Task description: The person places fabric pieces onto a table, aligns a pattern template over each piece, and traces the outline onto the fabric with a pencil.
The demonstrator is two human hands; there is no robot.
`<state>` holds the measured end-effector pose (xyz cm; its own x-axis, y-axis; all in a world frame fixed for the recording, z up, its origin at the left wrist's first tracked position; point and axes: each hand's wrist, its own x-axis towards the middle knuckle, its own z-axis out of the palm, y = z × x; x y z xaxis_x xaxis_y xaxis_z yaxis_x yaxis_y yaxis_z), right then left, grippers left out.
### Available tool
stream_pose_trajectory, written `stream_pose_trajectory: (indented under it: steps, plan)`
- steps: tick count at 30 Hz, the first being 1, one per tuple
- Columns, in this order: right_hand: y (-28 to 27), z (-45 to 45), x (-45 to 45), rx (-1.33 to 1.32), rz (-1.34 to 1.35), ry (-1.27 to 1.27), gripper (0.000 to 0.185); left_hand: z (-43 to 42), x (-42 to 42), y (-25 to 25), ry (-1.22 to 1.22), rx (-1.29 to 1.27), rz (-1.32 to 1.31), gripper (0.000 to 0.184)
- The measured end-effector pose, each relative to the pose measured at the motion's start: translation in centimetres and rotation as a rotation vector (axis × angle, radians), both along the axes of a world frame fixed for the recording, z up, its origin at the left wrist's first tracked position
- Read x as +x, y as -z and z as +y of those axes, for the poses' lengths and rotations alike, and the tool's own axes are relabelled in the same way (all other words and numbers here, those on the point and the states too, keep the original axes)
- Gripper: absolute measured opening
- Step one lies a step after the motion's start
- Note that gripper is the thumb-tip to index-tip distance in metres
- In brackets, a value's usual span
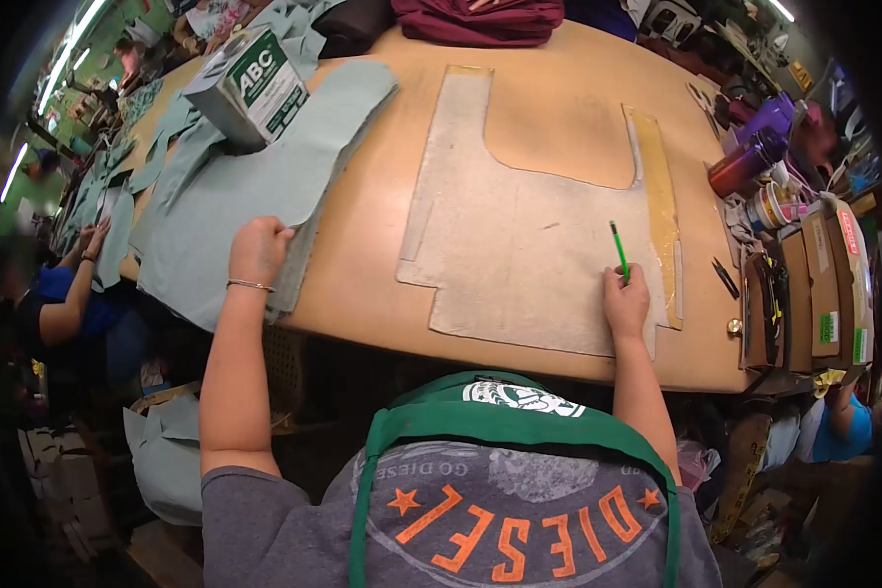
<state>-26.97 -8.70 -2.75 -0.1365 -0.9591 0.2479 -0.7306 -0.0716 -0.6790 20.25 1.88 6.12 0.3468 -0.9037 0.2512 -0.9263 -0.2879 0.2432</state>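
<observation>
My left hand (258, 250) is closed on the right edge of a stack of pale green fabric (191, 235), thumb on top. In my right hand (626, 302) is a green pencil (618, 245), its dark end pointing up and away from me. That hand rests at the lower right of a flat, greyish pattern piece (529, 260) with a deep cutout at its far side. Yellow tape (661, 196) covers its right strip and the tip of its left arm. A metal ABC tin (250, 93) stands on the fabric's far part.
The pattern and fabric lie on a wooden table (363, 211). Folded maroon cloth (475, 22) sits at the far edge. Along the right edge are a purple bottle (750, 162), small pliers-like tool (725, 278) and cardboard boxes (823, 284). Another person (64, 304) handles fabric at left.
</observation>
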Motion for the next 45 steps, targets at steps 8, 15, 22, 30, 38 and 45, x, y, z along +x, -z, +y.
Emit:
stream_pose_trajectory:
  steps: [8, 15, 22, 30, 38, 45]
  plan:
    - [-0.8, -0.1, -1.9, 0.165, -0.164, -0.202, 0.018, -1.7, 0.6, -0.7, -0.328, 0.159, 0.108, 0.033]
    - [-1.0, -0.8, -2.9, 0.218, -0.16, -0.303, 0.017, -1.2, 0.6, 0.6, -0.286, 0.126, 0.271, 0.02]
    - [-0.8, -1.8, -2.9, 0.33, -0.067, -0.402, 0.021, -1.9, 0.5, 0.8, -0.458, -0.249, 0.149, 0.016]
    - [-8.8, -0.9, 11.7, 0.488, -0.041, -1.101, 0.017, -1.6, 1.0, 1.1, -0.421, -0.255, 0.342, 0.023]
    - [-8.5, -0.4, 33.7, -0.339, 0.264, -1.328, 0.023, -1.3, 4.9, -1.5, -0.15, -0.332, 0.821, 0.023]
    - [-6.3, -3.6, 42.9, -0.057, 0.603, -1.053, 0.036, 5.0, 18.1, -8.3, -0.057, -0.976, 1.549, 0.026]
